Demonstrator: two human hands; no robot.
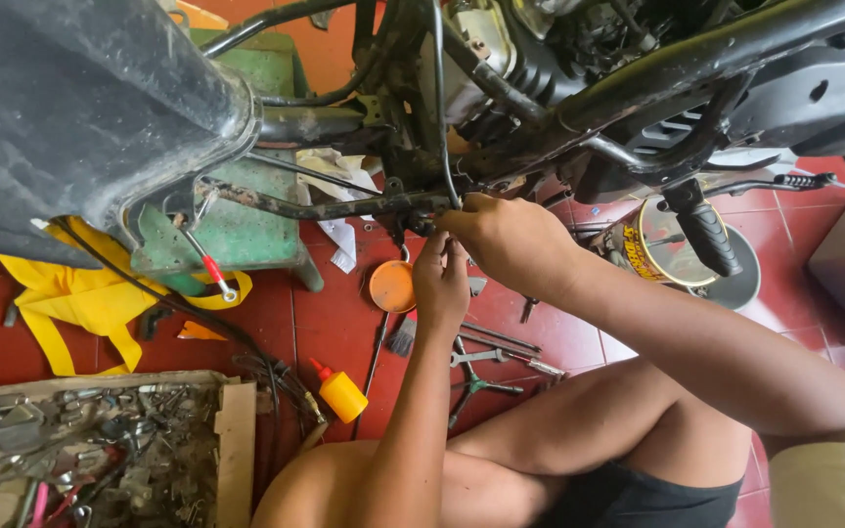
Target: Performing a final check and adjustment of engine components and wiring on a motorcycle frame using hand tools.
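The person sits on the red tiled floor (344, 323) under a motorcycle frame (638, 68), and both hands are lifted to the same place on its underside. The right hand (506, 240) is closed, with the fingers curled at the point where a thin black cable (439, 108) comes down from the frame; it seems to pinch the cable end, but the fingertips are hidden. The left hand (442, 279) is just below and touches the right hand. Its fingers are bent upward toward the same spot, and I cannot tell if it holds something. Beside the hands runs a rusty horizontal bar (325, 207) of the frame.

On the floor under the hands lie an orange round lid (391, 286), a small brush (403, 337) and some wrenches (491, 357). A yellow squeeze bottle with a red tip (341, 391) lies near the left knee. A wooden tray (235, 430) full of small metal parts is at the lower left. A yellow cloth (70, 303) lies beside a green stool (237, 230). On the right a round tin (662, 244) stands behind the black foot peg (708, 235).
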